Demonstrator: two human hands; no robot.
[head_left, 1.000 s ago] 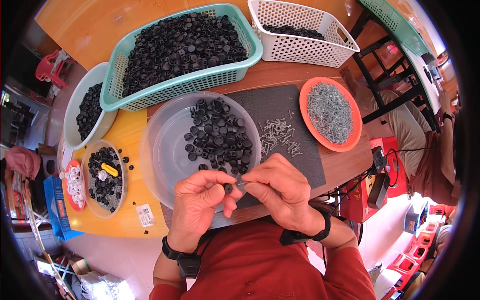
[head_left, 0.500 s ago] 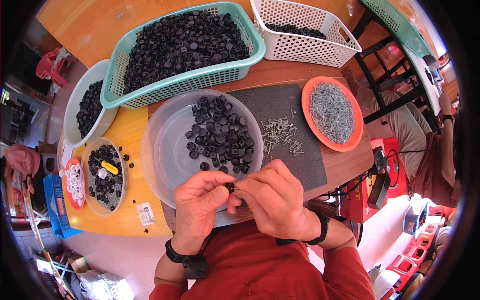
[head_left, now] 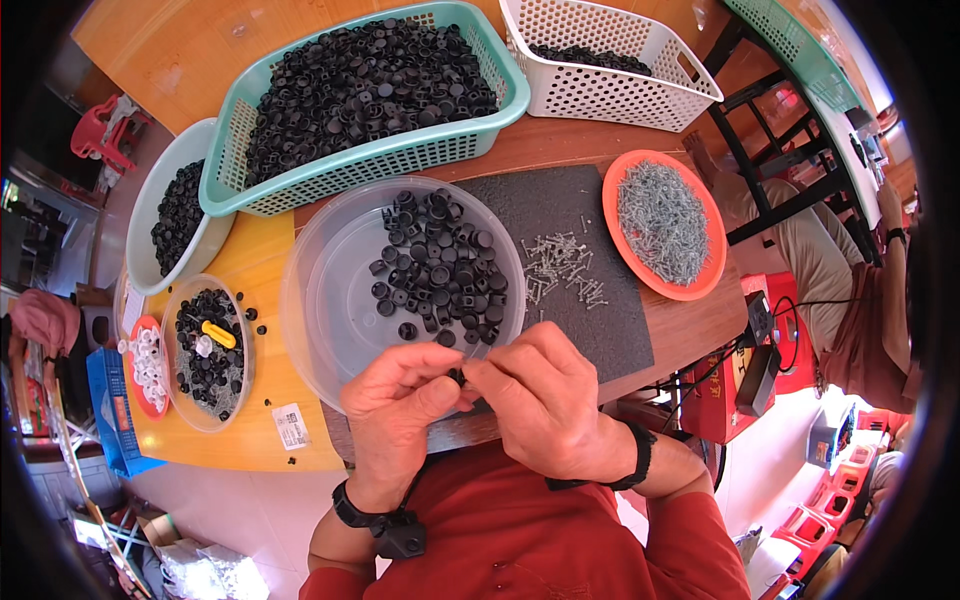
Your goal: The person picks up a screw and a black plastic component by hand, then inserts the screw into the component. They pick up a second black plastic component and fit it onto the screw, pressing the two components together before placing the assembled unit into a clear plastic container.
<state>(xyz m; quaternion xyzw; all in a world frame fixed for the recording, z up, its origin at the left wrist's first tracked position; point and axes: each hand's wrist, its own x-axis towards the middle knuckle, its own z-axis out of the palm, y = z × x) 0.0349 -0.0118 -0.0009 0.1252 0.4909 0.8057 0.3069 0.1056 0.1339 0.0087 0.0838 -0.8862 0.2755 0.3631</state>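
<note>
My left hand (head_left: 398, 410) pinches a small black plastic cap (head_left: 457, 377) between thumb and fingers, over the table's near edge. My right hand (head_left: 545, 395) meets it there, its thumb and forefinger closed at the cap; whatever they hold is hidden. Just beyond both hands sits a clear round tub (head_left: 335, 270) with many loose black caps (head_left: 440, 265) heaped toward its right side. To the right, a small pile of screws (head_left: 560, 268) lies on a dark mat (head_left: 615, 335). An orange plate (head_left: 612, 215) heaped with screws stands further right.
A teal basket (head_left: 370, 165) full of black parts and a white basket (head_left: 620, 103) stand at the back. On the left are a pale green bowl (head_left: 150, 215), a clear container holding a yellow-handled tool (head_left: 218, 334), and a plate of white parts (head_left: 150, 370). Another person sits at the right.
Both hands stay together at the cap and shift only slightly. The right fingertips have moved a little to the left, and the cap appears turned slightly.
</note>
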